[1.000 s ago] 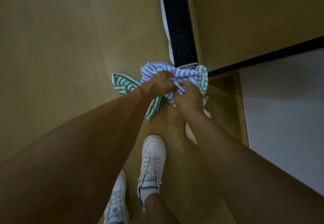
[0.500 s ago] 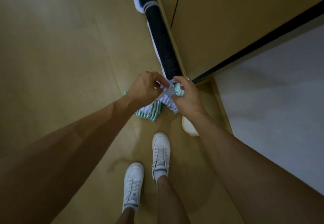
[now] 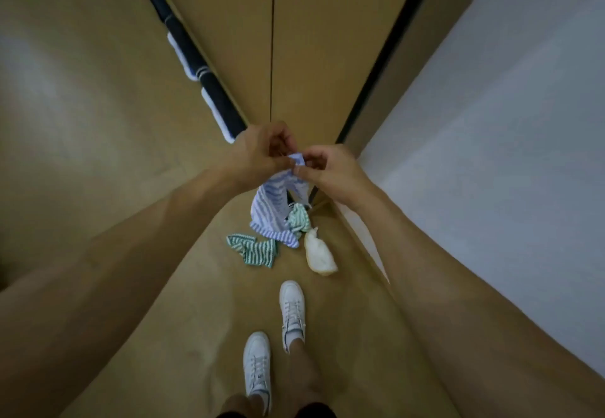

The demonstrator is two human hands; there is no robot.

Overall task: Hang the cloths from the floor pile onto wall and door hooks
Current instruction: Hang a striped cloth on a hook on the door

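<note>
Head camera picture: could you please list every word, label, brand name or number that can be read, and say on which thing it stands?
None can be read.
Blue striped cloth held by both hands: stripes only, no text.
Green striped cloth on the floor: pattern only.
White sneakers: no readable brand; any marking is too small and blurred.

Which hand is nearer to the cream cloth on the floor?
Right. The right hand is almost straight above the cream cloth; the left hand is above it too, but farther to the left. Neither touches it.
</note>
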